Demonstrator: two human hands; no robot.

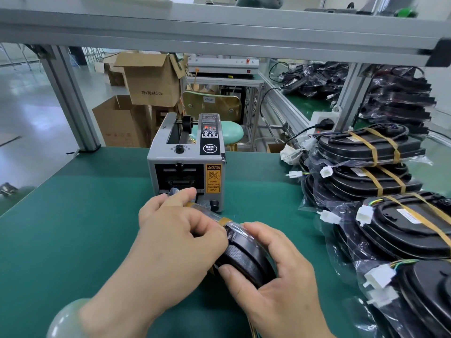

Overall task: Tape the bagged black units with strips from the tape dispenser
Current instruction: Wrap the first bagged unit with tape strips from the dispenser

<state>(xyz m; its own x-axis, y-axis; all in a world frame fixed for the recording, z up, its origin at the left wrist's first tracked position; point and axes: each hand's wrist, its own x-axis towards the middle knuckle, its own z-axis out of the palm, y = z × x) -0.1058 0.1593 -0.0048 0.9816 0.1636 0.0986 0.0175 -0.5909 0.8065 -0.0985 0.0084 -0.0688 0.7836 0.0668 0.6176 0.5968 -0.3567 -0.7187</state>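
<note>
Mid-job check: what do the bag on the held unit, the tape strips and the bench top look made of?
Bag round the unit: thin clear plastic film, glossy; it glints and wrinkles. Tape strips: tan, slightly see-through, probably plastic tape. Bench top: matte green mat, likely rubber or vinyl.

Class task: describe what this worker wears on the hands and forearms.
Both the left hand and right hand are bare: no gloves, rings or sleeves show. A smooth, pale green rounded bangle appears to sit at the left wrist.
</note>
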